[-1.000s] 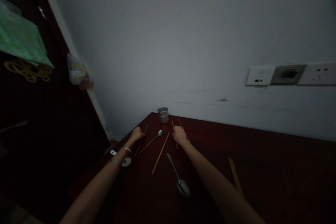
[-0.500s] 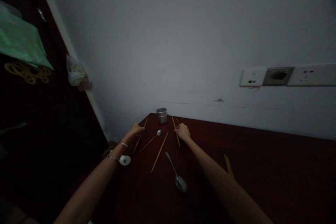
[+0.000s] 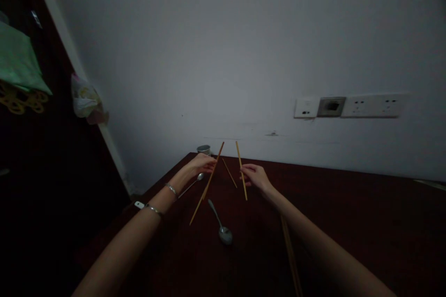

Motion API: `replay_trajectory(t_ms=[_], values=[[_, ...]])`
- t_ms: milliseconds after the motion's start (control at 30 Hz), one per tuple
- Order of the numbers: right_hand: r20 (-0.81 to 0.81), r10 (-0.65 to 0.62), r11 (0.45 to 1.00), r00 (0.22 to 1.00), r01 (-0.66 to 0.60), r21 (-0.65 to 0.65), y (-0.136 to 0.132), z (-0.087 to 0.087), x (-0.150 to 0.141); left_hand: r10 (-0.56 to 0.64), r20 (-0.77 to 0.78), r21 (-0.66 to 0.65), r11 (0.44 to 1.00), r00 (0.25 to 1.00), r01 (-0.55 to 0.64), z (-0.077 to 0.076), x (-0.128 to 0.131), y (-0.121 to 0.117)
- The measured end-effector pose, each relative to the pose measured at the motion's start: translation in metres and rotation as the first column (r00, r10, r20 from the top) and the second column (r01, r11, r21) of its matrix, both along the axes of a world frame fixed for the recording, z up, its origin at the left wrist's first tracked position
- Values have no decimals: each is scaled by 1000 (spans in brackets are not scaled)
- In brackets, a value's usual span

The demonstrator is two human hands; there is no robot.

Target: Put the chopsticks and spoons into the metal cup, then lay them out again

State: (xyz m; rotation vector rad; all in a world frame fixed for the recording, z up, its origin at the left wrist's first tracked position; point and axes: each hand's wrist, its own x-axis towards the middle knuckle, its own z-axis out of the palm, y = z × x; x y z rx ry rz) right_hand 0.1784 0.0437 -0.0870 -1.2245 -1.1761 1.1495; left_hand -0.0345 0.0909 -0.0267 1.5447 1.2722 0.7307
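Two chopsticks look lifted so far: the left hand [image 3: 203, 164] is closed in a pinch on a dark chopstick [image 3: 211, 177], the right hand [image 3: 256, 176] in a pinch on a pale chopstick [image 3: 244, 188]. A thin stick [image 3: 230, 173] lies unheld between the grips, a lone stick [image 3: 195, 213] below the left, a bundle [image 3: 291, 255] below the right; the big spoon [image 3: 226, 235], below and between both, and the small spoon [image 3: 200, 177], by the left, also lie untouched.

Observed by remote feed: left hand [image 3: 201, 163] and right hand [image 3: 256, 177] were ungloved, both forearms bare to the lower edge of view. On the left forearm [image 3: 127, 243] I noted two narrow silvery bands, wrist band [image 3: 171, 189] and upper band [image 3: 154, 210], set apart. Dim light hid finer detail from me.
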Motion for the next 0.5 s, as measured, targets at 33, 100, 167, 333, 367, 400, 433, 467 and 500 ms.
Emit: replay_trajectory(t_ms=[33, 100, 167, 333, 367, 400, 433, 467, 500], values=[[-28, 0, 1000, 1000, 0, 9, -8, 0, 6, -26, 73, -30, 999, 997, 28, 0, 13, -4], [-64, -12, 1000, 998, 13, 13, -25, 1, 18, -60, 233, -90, 993, 971, 83, -2, 37, -11], [-92, -33, 999, 995, 34, 6, -39, 2, 30, -74, 308, -120, 986, 948, 116, -5, 59, -16], [-154, -96, 995, 983, 96, -6, -66, 1, 57, -107, 420, -141, 973, 901, 181, -20, 111, -24], [-163, -107, 994, 981, 108, -5, -70, 0, 61, -101, 438, -142, 973, 893, 180, -24, 120, -26], [-169, -117, 993, 979, 118, -2, -74, -1, 65, -94, 454, -144, 974, 886, 177, -28, 129, -29], [-172, -124, 992, 977, 127, 3, -78, -3, 68, -89, 470, -147, 973, 878, 178, -32, 137, -32], [-174, -132, 991, 976, 136, 10, -81, -4, 71, -84, 487, -152, 972, 869, 179, -36, 145, -36], [-174, -141, 989, 975, 145, 13, -83, -6, 74, -79, 505, -157, 971, 859, 182, -40, 152, -39]])
